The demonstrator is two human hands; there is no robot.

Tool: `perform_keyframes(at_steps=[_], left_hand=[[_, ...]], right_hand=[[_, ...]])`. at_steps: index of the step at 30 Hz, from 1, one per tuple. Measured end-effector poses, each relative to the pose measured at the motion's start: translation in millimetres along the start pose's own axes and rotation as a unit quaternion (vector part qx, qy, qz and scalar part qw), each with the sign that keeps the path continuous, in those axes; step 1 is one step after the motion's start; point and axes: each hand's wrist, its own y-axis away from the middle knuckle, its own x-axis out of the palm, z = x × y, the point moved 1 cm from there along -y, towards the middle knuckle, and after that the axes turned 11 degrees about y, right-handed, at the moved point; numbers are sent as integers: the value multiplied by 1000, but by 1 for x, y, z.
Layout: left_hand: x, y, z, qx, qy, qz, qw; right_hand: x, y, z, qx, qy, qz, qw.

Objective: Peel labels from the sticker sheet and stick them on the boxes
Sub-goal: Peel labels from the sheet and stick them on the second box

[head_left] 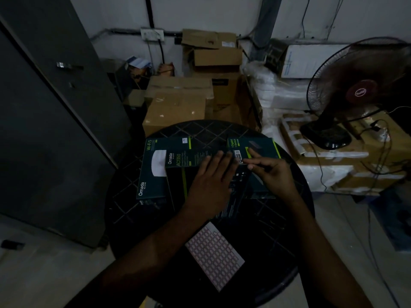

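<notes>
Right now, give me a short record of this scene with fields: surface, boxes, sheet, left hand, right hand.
surface: dark round table
boxes: dark Omada boxes on table
sheet: sticker sheet flat at near edge, untouched
left hand: left hand flat on a box, fingers straight
right hand: right hand fingertips on a white label on a box

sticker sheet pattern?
Sticker sheet: a grid of small white labels with reddish outlines, seen in the head view.

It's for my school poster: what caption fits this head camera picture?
Two hands, left and right, press on dark green cardboard boxes above a pink-and-white sticker sheet.
</notes>
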Motion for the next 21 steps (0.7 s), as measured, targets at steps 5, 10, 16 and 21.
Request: perform_keyframes(at_steps=[5, 10, 16, 21], left_hand=[[0, -10, -3, 27, 15, -20, 999], [-20, 5, 45, 46, 80, -80, 992], [-44, 32, 95, 10, 136, -153, 979], [-45, 34, 96, -13, 171, -171, 970]], right_hand=[[1, 7, 0, 4, 51, -57, 997], [9, 12, 4, 2, 77, -102, 992], [28, 20, 5, 26, 75, -162, 984], [61, 48, 7, 59, 167, -89, 980]])
